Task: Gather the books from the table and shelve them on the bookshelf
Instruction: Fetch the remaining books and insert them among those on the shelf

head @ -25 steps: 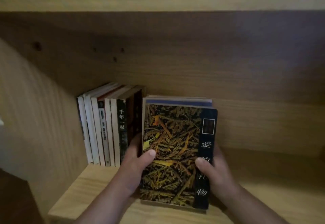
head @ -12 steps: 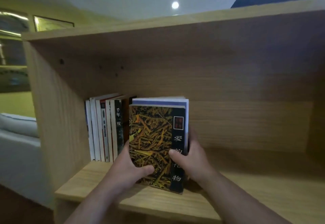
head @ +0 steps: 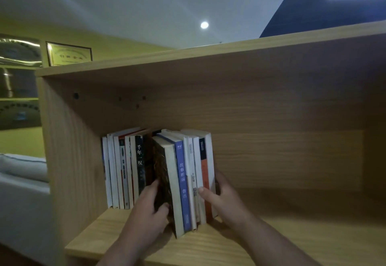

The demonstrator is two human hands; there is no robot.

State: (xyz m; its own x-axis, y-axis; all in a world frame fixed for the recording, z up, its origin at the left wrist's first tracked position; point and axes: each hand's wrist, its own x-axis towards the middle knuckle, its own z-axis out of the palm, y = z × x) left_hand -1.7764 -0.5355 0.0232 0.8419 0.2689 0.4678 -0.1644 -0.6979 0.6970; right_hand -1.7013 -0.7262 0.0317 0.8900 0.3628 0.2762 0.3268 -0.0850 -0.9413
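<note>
Wedged between bundle and row, the left hand: fingers curled against the cover of a dark, gold-flecked paperback, thumb hooked on its lower front edge. On the opposite flank, the right hand, clamped too: fingers behind an orange-spined book, thumb laid across the white spines.

Between the two palms, a bundle of upright paperbacks: long axis vertical, spines facing out, bottom edges down on the pale wooden shelf board, standing forward of the row.

Just to the left and further in, a row of shelved white- and black-spined books, beside the bookshelf's wooden side wall.

By the look of it, a push leftward and inward, best driven from the right hand on the open side. Left fingers in the gap and likely in the way of closing it.
</note>
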